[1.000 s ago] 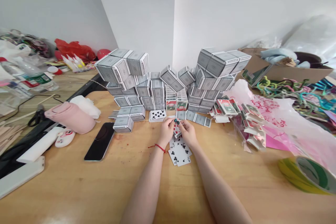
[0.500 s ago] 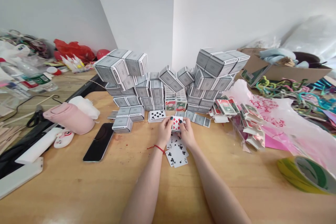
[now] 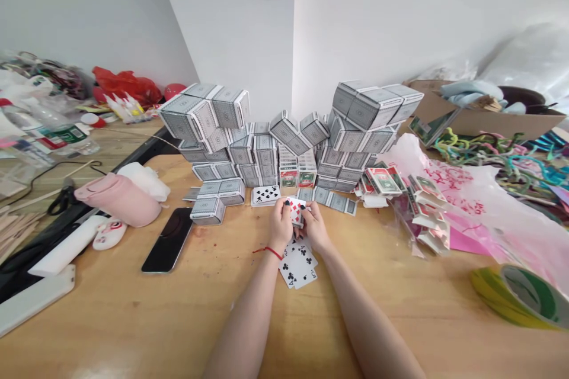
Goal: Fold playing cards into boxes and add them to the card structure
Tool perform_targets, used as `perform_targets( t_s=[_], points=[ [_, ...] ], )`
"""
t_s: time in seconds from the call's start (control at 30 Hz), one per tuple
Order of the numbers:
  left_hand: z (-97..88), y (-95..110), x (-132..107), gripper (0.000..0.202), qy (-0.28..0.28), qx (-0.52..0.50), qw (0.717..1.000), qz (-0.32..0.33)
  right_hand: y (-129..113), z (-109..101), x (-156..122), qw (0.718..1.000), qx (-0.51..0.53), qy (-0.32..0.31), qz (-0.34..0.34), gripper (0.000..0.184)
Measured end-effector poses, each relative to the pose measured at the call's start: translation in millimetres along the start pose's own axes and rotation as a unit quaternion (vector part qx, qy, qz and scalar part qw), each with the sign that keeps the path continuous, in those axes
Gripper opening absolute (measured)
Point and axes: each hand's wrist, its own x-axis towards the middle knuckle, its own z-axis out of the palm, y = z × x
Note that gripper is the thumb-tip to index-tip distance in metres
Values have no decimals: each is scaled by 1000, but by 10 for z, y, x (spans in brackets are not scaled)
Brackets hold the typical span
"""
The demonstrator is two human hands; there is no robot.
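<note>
Between my two hands is a playing card [image 3: 296,211] with red diamonds facing up; whether more cards lie under it I cannot tell. My left hand [image 3: 281,226] grips its left side, thumb on top. On the right side, my right hand [image 3: 313,226] pinches it, also with the thumb on the face. Loose playing cards [image 3: 299,268], clubs and a spade among them, lie fanned face up on the table below my hands. Just beyond, a stack of cards [image 3: 265,195] shows a spade card on top.
Folded-card blocks [image 3: 204,112] rise in a stacked structure at the back, with another tall stack [image 3: 368,106] on the right. A phone [image 3: 168,241] and pink pouch [image 3: 120,200] lie left. Card boxes [image 3: 383,182], a plastic bag [image 3: 462,189] and a tape roll [image 3: 520,296] sit right.
The diamond card has tilted and come slightly nearer to me, with both hands shifting their fingers around it. The loose cards below have moved slightly.
</note>
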Motion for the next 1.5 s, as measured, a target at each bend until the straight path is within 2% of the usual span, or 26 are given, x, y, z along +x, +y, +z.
perform_targets(
  t_s=[0.27,0.53,0.83,1.07,1.5],
  points=[
    [35,15,9,21,-23,-38,998,-52,-2,-16,12,1000,3,-5,4,14],
    [41,-12,11,17,4,-20,999,-33,-5,-15,12,1000,21,-3,5,11],
    [44,72,-22,17,11,-3,1000,-23,-7,-40,7,1000,8,9,-1,7],
    [44,137,-57,17,13,-59,997,-47,-60,-55,-8,999,10,-39,27,11],
    [54,230,-110,9,-13,-151,986,-64,-61,-73,-7,993,63,-95,16,14]
  ],
)
